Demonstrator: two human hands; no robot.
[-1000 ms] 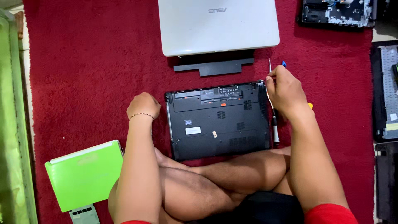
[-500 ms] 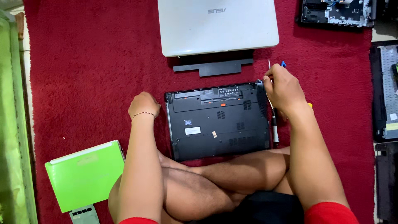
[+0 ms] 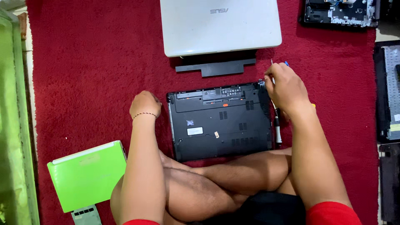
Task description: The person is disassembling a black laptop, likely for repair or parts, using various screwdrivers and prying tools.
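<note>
The person sits cross-legged on a red carpet with a black laptop lying bottom-up just in front of the legs; the left hand rests on the carpet as a loose fist, fingers curled in and empty, just beside the laptop's left edge, a thin bracelet at the wrist; the right hand sits at the laptop's far right corner, its fingers closed around a slim tool with a thin metal tip and a bit of blue showing above the knuckles; whether the tip touches the laptop cannot be told; directly below that hand a screwdriver lies along the laptop's right edge, partly hidden by the wrist.

Beyond the fingers of both hands lies a long black battery pack, and past it a closed white laptop; well to the near left of the left hand sits a bright green laptop; far to the right of the right hand lie several dark opened laptop parts, with another stripped chassis at the far right corner.
</note>
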